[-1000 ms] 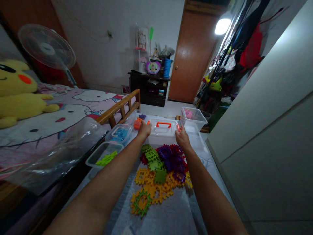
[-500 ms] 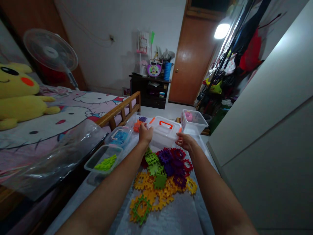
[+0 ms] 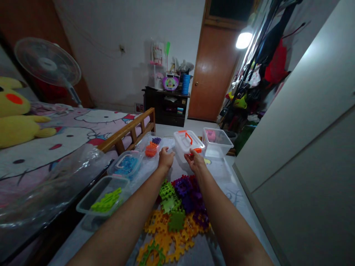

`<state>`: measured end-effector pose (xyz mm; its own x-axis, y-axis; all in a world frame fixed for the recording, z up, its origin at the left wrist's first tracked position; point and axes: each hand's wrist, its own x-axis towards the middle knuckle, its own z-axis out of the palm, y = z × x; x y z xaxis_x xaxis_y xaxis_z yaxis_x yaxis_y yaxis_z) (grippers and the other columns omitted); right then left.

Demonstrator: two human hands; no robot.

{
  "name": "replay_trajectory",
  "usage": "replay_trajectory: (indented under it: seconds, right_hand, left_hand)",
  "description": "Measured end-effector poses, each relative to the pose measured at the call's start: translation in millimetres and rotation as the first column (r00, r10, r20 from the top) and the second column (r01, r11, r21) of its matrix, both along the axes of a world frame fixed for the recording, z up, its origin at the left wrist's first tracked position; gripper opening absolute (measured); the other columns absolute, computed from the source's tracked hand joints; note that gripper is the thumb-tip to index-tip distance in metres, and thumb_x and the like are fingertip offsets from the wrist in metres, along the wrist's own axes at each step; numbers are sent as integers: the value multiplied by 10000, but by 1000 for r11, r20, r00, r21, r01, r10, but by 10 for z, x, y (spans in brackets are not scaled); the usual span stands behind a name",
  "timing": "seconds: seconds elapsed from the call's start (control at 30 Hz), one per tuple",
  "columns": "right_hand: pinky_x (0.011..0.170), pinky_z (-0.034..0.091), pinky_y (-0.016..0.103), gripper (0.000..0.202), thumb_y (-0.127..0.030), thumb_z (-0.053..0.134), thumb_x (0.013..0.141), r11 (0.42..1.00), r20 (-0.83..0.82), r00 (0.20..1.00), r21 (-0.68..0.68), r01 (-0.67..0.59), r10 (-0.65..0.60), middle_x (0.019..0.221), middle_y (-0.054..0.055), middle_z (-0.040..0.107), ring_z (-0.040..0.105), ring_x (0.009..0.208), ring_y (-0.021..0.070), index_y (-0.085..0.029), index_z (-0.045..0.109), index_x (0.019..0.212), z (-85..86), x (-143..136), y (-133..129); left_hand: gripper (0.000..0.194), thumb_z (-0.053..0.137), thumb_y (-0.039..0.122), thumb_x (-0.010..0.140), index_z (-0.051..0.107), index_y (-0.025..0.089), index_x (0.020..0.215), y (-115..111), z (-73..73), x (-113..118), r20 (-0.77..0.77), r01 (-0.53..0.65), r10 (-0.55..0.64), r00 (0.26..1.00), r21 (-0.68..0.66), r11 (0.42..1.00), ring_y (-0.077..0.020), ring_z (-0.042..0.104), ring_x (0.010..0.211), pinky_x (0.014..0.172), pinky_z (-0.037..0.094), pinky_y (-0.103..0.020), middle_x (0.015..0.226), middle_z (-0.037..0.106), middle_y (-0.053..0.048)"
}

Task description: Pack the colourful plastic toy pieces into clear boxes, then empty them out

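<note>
The box (image 3: 182, 140) has swung round, seemingly mid-turn: beyond blocks (image 3: 176, 220) at six o'clock, the left hand (image 3: 165, 160) hovers open, the right hand (image 3: 195, 161), grip unclear, touches its end at twelve, and further turning would need both.

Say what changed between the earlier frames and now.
The orange-handled box turned clockwise: its right end swung nearer, its left end away. The left hand appears to have let go; the right hand is at the near end's orange clip. Clear bin, plastic pieces and green-piece tub look unmoved; the view shifted slightly.
</note>
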<state>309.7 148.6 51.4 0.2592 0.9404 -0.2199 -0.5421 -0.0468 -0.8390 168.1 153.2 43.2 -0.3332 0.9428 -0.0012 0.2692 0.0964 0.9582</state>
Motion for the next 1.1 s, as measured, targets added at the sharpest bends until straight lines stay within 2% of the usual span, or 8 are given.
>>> replay_trajectory:
  seconds: [0.13,0.3,0.43,0.57,0.77,0.9,1.1]
  right_hand:
    - [648,633,246,239,-167,697,829,995,-133,987,-65,79,-87,600,-78,582,624,561,89,-228,473,769,2,-76,102]
    - [648,633,239,211,-128,670,852,989,-228,963,-70,130,-143,627,-71,625,634,574,83,-226,493,794,-1,-76,219]
    - [634,631,232,259,-135,738,800,989,-262,954,-42,140,-146,604,-79,615,645,581,92,-227,498,769,-27,-59,302]
    - [629,613,195,290,-151,767,773,989,-281,949,-9,146,-142,621,-78,626,662,601,88,-225,488,748,-68,-69,400]
    - [617,612,203,283,-157,771,755,986,-282,947,18,166,-154,604,-81,623,665,603,96,-223,496,740,-132,-67,592]
    - [625,623,226,247,-145,725,782,985,-255,953,6,171,-163,609,-64,622,668,621,111,-228,497,736,-145,-47,682]
    - [664,642,305,207,-128,696,757,988,-136,981,-80,131,-141,615,-24,611,684,645,151,-217,512,727,-250,171,540]
  left_hand:
    - [344,626,193,786,563,173,1123,61,-21,39,76,44,-40,996,-42,998,-229,632,1128,865,507,-308,1209,637,-137]
    - [241,601,188,812,612,175,1052,104,-9,180,205,160,-149,967,-35,987,-198,654,1051,785,515,-264,1191,675,-114]
    - [274,601,234,846,624,176,1113,176,23,343,306,241,-229,924,-2,970,-196,658,1029,745,512,-251,1189,684,-114]
    - [321,616,266,846,610,192,1158,265,48,497,385,302,-289,876,29,953,-175,674,861,688,506,-252,1025,715,-74]
    - [335,579,157,835,558,186,1168,404,43,628,440,307,-308,843,74,949,-148,663,865,748,510,-255,1001,701,-54]
    - [334,615,154,816,557,186,1143,501,21,656,437,302,-303,847,73,950,-150,661,862,758,509,-257,992,692,-46]
    - [308,634,224,851,555,175,1145,645,-18,666,366,249,-237,900,16,968,-159,648,851,726,482,-246,1008,685,-69]
